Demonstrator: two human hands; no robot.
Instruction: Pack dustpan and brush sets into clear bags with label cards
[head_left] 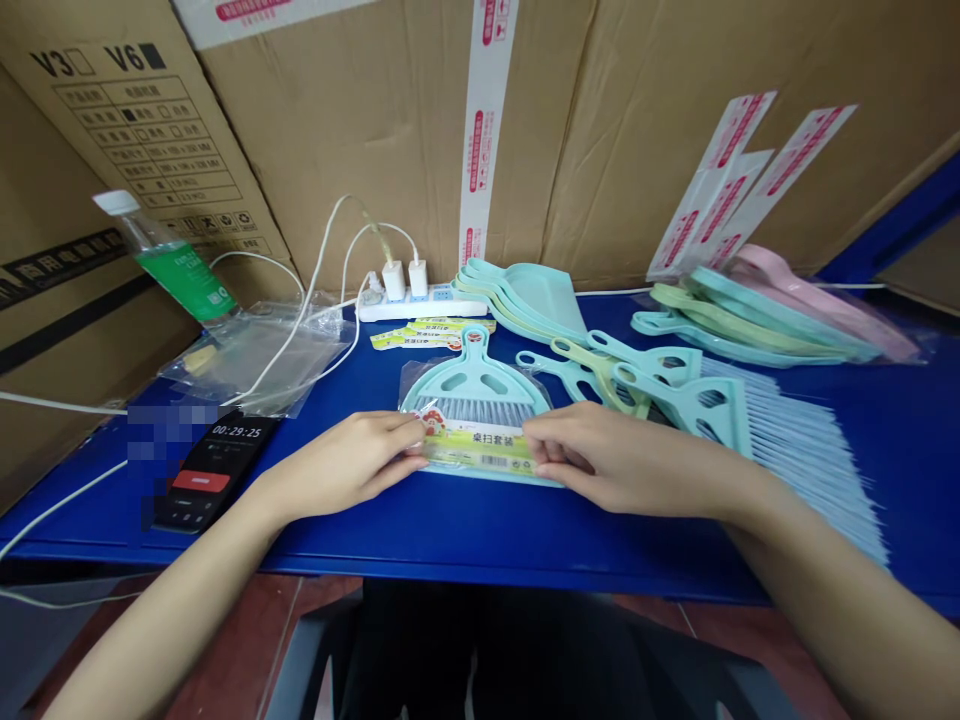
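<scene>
A light-blue dustpan and brush set (474,372) in a clear plastic bag lies flat at the table's front, handle pointing away from me. Across its lower part runs a yellow-green printed label (480,450). My left hand (360,455) pinches the left edge of the packaged set, thumb below and fingers above. On the opposite edge, my right hand (607,450) grips with curled fingers. Just behind my right hand lie several loose hand brushes (667,370), blue and green, with pale bristles spreading to the right (817,460).
Stacked dustpans (544,295) sit behind the set, beside a power strip (424,305) and loose labels (435,332). Bagged sets (780,310) lie at the back right. Leftward are a phone (214,465), plastic bags (262,350) and a bottle (176,265). Cardboard (375,130) stands behind.
</scene>
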